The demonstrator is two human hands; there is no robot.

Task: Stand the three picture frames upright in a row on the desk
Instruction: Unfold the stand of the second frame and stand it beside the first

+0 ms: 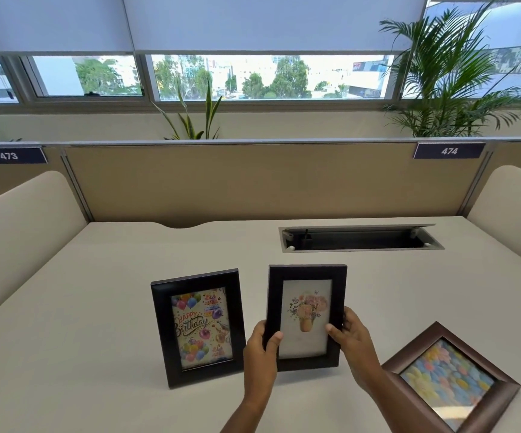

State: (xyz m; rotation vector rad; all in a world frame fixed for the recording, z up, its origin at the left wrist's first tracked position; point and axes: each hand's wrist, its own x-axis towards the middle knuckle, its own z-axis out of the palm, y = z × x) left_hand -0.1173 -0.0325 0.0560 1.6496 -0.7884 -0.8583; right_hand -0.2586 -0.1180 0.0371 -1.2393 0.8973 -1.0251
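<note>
Three frames on a pale desk [96, 307], one step short of a row. Birthday frame [198, 328] already upright at left, leaning back slightly on its stand. Flower frame [306, 317] gripped at both lower side edges: left hand [260, 348] closed around the left rail with thumb across the front, right hand [351, 337] closed around the right rail, thumb on the glass. Held upright just beside the birthday frame, apart from it, bottom edge at or just above the desktop; contact impossible to tell. Rear stand hidden. Brown frame [452, 378] lying flat at right, face up, near the right forearm, untouched. Second placement in hand, by the look of it. Next, probably: seating the flower frame on its stand level with its neighbour, easing both grips off without a wobble, then raising the brown one at the right end. Open cable hatch [360, 239] well behind, clear of the work.
</note>
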